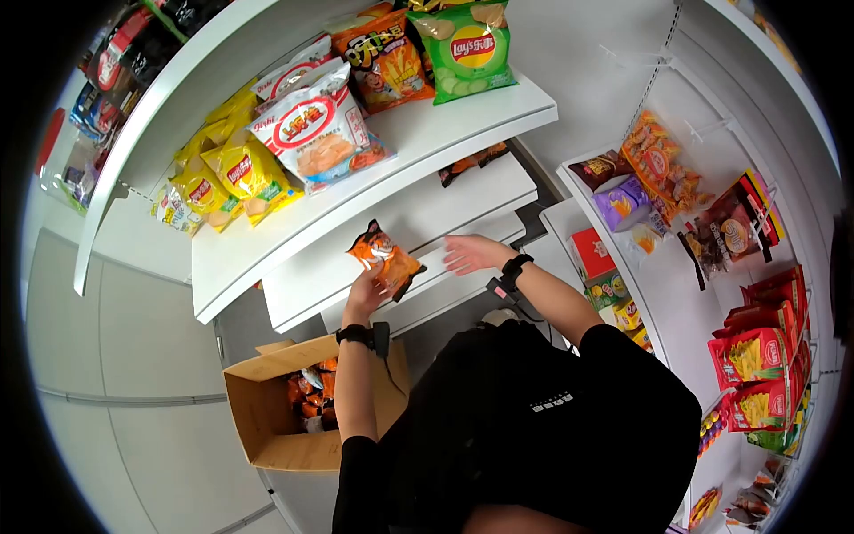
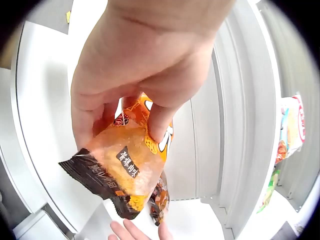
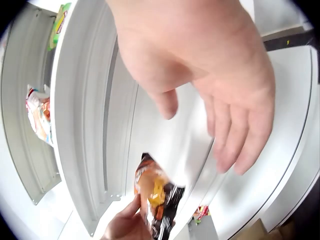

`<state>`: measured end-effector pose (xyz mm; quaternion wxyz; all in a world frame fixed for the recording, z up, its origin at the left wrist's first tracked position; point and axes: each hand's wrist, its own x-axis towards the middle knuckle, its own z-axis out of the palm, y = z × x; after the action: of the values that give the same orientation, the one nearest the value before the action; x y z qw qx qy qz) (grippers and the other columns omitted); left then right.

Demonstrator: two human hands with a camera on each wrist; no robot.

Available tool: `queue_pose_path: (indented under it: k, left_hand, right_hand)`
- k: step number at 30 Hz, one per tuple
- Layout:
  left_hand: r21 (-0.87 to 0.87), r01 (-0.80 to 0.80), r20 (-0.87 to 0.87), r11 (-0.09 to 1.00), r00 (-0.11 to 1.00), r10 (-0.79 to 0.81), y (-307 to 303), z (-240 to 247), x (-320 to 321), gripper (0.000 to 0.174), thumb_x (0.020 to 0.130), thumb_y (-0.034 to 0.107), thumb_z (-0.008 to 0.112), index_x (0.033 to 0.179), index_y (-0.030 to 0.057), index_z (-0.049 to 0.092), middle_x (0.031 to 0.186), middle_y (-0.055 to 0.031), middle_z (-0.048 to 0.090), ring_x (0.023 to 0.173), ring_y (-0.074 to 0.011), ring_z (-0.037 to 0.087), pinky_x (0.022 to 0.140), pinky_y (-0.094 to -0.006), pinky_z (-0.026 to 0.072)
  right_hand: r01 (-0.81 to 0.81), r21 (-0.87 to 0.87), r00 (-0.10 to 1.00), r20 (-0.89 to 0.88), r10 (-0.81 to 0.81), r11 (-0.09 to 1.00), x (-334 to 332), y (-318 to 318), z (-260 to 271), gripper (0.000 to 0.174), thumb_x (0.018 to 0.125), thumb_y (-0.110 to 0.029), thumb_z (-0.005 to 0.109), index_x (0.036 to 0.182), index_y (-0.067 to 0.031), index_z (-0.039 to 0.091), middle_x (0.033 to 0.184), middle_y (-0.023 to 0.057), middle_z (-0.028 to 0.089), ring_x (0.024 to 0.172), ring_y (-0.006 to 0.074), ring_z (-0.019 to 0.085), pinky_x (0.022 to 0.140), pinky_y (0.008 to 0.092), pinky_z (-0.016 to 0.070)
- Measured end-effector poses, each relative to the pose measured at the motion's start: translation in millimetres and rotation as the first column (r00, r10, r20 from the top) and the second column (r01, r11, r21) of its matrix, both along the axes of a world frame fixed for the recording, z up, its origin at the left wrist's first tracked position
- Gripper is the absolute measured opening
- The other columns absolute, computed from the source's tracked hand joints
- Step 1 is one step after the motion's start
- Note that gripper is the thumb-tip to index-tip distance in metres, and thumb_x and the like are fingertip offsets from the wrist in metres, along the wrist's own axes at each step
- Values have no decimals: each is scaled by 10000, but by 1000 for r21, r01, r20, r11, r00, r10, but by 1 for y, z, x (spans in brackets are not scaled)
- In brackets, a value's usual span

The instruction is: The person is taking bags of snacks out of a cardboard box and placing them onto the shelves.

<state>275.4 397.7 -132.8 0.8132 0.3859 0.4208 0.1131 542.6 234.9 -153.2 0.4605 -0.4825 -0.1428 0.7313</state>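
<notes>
My left hand [image 1: 363,295] grips an orange snack bag with black crimped ends [image 1: 398,263] above a white shelf [image 1: 304,292]. In the left wrist view, thumb and fingers pinch the bag's sides, and a clear window shows pale snack pieces. To the right, my right hand [image 1: 476,254] hovers over the shelf with relaxed fingers and nothing in it, apart from the bag. A second orange-and-black bag [image 1: 471,165] lies at the shelf's far right, partly hidden under the upper shelf.
An open cardboard box [image 1: 253,427] holding several orange packets [image 1: 311,405] stands at lower left. Above, a shelf [image 1: 471,120] carries chip bags, including a green Lay's bag [image 1: 467,53]. Side shelves at right hold red snack packs [image 1: 752,356].
</notes>
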Motion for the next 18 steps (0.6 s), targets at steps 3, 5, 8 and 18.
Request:
queue_pose_path:
  k: [3, 5, 8, 18]
  left_hand:
    - [10, -28, 60, 1000, 998, 27, -23, 20, 9, 401, 826, 336, 632, 1134, 123, 488, 972, -26, 564, 892, -193, 553, 802, -381, 462]
    - [22, -25, 100, 999, 995, 23, -34, 28, 7, 369, 838, 327, 622, 1120, 127, 494, 958, -11, 553, 886, -185, 546, 792, -374, 469]
    - [85, 11, 111, 996, 994, -20, -37, 30, 1, 337, 856, 315, 600, 1112, 123, 492, 934, 2, 533, 875, -179, 542, 798, -384, 477]
    - [162, -42, 103, 986, 994, 26, -53, 18, -24, 626, 864, 319, 574, 1355, 43, 300, 1242, -97, 483, 1126, -257, 484, 912, -413, 422]
  right_hand:
    - [-65, 128, 998, 3, 65, 990, -52, 0, 46, 590, 830, -437, 598, 1205, -14, 429, 1161, 142, 522, 983, 248, 588, 817, 357, 495]
    - [-70, 174, 997, 36, 65, 982, -72, -1, 52, 561, 834, -397, 611, 1211, -20, 437, 1166, 120, 516, 976, 230, 591, 806, 342, 498]
    - [-21, 171, 997, 75, 8, 985, -86, -2, 52, 512, 829, -324, 639, 1206, -36, 448, 1158, 82, 527, 989, 214, 589, 796, 322, 497]
    - [287, 121, 944, 131, -302, 950, -23, 48, -4, 333, 799, -263, 648, 1075, -116, 534, 928, 33, 548, 745, 145, 514, 698, 299, 501]
